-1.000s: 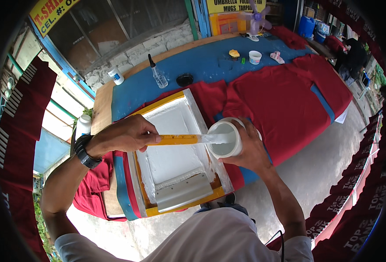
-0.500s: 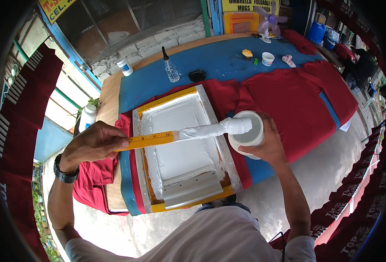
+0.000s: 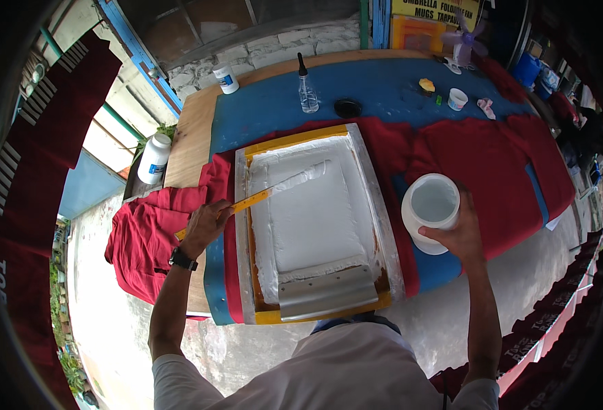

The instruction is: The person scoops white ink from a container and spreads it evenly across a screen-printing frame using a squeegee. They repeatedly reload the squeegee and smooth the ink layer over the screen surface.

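Note:
My left hand [image 3: 207, 225] grips a yellow ruler [image 3: 250, 200]; its far part, coated in thick white paste, reaches over the yellow-edged printing screen [image 3: 365, 134]. White paste [image 3: 301, 225] covers the screen's middle, and a metal squeegee blade [image 3: 327, 294] lies across its near end. My right hand [image 3: 460, 236] holds a white plastic jar [image 3: 431, 212] just right of the screen, its open top showing a pale inside. Red shirts [image 3: 479, 178] lie under and beside the screen on the blue-covered table [image 3: 260, 89].
At the back are a white bottle [image 3: 226, 78], a clear dropper bottle [image 3: 308, 92], a black lid [image 3: 348, 107], small cup [image 3: 457, 98], sponge [image 3: 426, 85] and purple fan [image 3: 465, 41]. A white jug [image 3: 154, 158] stands left. Red cloths hang both sides; a person [image 3: 585, 137] is far right.
My left hand has drawn the paste-coated ruler out of the jar, leftward over the screen. My right hand has moved the jar rightward, away from the screen's middle.

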The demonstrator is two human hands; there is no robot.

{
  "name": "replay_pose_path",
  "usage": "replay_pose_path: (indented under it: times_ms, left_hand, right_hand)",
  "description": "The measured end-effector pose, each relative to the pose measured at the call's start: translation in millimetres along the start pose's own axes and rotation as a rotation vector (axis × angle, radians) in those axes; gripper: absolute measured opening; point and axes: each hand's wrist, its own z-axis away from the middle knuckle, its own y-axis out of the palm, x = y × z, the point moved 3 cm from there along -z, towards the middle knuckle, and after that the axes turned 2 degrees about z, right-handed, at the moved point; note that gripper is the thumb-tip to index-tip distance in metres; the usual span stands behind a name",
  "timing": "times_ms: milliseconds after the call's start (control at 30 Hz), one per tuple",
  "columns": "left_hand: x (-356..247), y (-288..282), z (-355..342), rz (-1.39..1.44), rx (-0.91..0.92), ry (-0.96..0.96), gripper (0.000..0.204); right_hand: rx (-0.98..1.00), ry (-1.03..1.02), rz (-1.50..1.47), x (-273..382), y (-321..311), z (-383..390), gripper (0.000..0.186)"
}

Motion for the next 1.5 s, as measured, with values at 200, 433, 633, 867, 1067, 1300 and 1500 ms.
replay_pose_path:
  times_ms: [200, 433, 633, 867, 1067, 1300, 1500]
  left_hand:
    - [32.9, 61.2, -37.7, -0.019, -0.119, 0.128, 0.015]
    - [50.5, 72.6, -49.5, -0.014, -0.168, 0.217, 0.012]
    - [60.1, 79.4, -52.0, 0.005, -0.158, 0.207, 0.012]
    - [74.9, 68.0, -39.7, -0.027, -0.152, 0.165, 0.013]
    - [88.8, 55.0, -19.2, -0.027, -0.168, 0.11, 0.012]
    - [98.2, 43.6, 7.5, 0.019, -0.191, 0.114, 0.013]
    - [115.0, 29.9, 38.4, 0.069, -0.129, -0.044, 0.016]
  right_hand:
    - [0.022, 0.0, 0.069, 3.7, 4.8, -0.9, 0.114]
    - [0.024, -0.025, 0.074, 8.5, 8.2, -2.2, 0.115]
    - [0.047, -0.035, 0.04, 11.0, 9.9, -6.7, 0.114]
    - [0.054, 0.007, 0.082, 11.3, 11.5, -6.0, 0.114]
    - [0.046, -0.02, 0.103, 11.0, 13.0, -6.8, 0.115]
    - [0.064, 0.004, 0.09, 9.1, 13.7, -6.8, 0.115]
    - [0.064, 0.0, 0.092, 6.1, 13.7, -4.2, 0.116]
